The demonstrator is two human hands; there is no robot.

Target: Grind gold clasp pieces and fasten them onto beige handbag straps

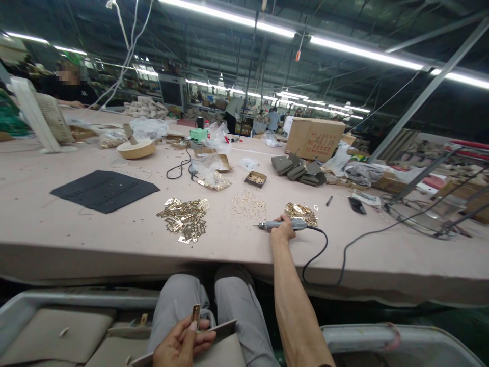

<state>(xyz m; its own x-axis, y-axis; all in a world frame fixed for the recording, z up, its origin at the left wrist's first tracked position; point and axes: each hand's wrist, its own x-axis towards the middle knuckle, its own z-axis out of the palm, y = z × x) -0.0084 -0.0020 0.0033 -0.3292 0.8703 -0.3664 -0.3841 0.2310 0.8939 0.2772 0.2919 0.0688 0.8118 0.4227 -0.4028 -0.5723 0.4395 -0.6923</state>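
Note:
Low in the view, my left hand (182, 342) is closed, pinching a small gold metal plate (195, 312) upright between thumb and fingers. A beige leather-like piece (225, 351) lies over my lap against that hand; whether the fingers grip it too is unclear. On the table, my right hand (281, 232) is wrapped around a grey electric screwdriver (270, 225), its bit pointing left. Just beyond that hand is a pile of gold plates (303, 213). Tiny screws (248, 205) are scattered left of the bit, and a larger pile of gold plates (185, 218) lies farther left.
A black sheet (105, 190), a small box of screws (255, 179), grey folded pieces (298, 169) and a cardboard box (315, 138) stand on the table. The screwdriver's cord (344, 255) loops over the front edge. Bins with beige pieces (57, 334) flank my legs.

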